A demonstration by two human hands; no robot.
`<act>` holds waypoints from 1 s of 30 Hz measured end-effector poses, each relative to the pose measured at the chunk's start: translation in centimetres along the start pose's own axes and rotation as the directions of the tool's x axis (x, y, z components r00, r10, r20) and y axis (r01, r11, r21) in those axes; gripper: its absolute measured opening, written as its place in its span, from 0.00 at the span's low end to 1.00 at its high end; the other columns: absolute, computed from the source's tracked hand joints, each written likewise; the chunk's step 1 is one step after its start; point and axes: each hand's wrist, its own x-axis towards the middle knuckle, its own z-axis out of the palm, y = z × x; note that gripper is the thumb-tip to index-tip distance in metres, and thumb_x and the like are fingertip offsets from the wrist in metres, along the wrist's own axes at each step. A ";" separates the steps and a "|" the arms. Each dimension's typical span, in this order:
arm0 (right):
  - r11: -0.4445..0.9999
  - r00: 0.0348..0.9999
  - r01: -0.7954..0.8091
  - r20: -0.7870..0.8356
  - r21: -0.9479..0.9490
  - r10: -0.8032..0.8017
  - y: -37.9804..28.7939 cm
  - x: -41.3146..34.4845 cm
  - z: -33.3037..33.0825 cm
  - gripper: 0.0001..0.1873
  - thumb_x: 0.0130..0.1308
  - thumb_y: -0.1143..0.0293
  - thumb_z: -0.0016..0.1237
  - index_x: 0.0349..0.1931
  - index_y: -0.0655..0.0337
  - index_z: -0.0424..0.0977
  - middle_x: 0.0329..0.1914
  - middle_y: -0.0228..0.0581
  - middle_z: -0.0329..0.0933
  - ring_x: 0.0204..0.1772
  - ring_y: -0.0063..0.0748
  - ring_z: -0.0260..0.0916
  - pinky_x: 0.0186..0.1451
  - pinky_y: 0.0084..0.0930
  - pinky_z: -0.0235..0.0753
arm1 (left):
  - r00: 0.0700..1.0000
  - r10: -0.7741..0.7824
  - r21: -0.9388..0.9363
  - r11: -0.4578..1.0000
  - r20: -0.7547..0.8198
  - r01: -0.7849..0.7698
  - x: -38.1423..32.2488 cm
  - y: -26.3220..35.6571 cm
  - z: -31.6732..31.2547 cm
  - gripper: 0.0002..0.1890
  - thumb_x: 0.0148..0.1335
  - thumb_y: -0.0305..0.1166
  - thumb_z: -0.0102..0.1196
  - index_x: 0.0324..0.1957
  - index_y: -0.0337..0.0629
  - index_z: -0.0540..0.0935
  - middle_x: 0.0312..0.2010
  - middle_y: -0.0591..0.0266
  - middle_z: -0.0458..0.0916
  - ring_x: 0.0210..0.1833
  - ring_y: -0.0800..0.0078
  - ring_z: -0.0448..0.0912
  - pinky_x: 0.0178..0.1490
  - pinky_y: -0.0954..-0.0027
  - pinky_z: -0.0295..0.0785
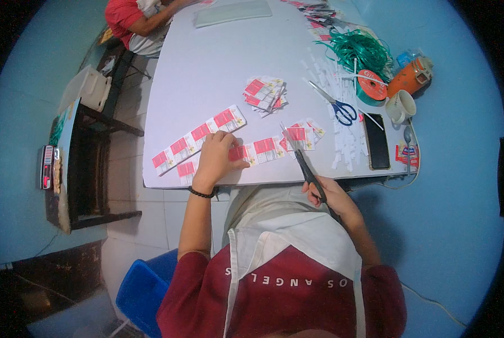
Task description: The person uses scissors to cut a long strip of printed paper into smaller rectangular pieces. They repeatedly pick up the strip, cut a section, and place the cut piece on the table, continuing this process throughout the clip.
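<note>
My left hand (217, 158) lies over a strip of printed red-and-white labels (266, 151), thumb at its near edge and fingers across it. Part of the strip is hidden beneath the hand. Just beyond, a thick stack of similar label strips (201, 137) slants across the table, close to my fingers. My right hand (328, 196) grips black-handled scissors (304, 167) at the table's front edge. Their blades point away from me, over a small pile of cut labels (304, 137) at the strip's right end. Farther back sits another loose pile of cut labels (263, 94).
On the right lie blue-handled scissors (344, 113), white paper offcuts (342, 145), a phone (377, 141), a mug (401, 106), a ribbon spool (371, 88) and green ribbon (357, 48). A person (140, 25) is at the table's far left. A blue chair (144, 291) stands by me.
</note>
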 end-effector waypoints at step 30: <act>0.994 0.986 0.099 0.142 -0.038 -0.093 -2.7 0.0 1.7 0.10 0.71 0.71 0.46 0.49 0.63 0.73 0.26 0.21 0.67 0.29 0.12 0.62 0.32 0.13 0.61 | 0.980 -0.197 -0.802 0.589 -0.024 0.099 2.0 3.5 -1.8 0.13 0.66 0.27 0.58 0.51 0.35 0.79 0.33 0.66 0.80 0.36 0.85 0.77 0.39 0.80 0.73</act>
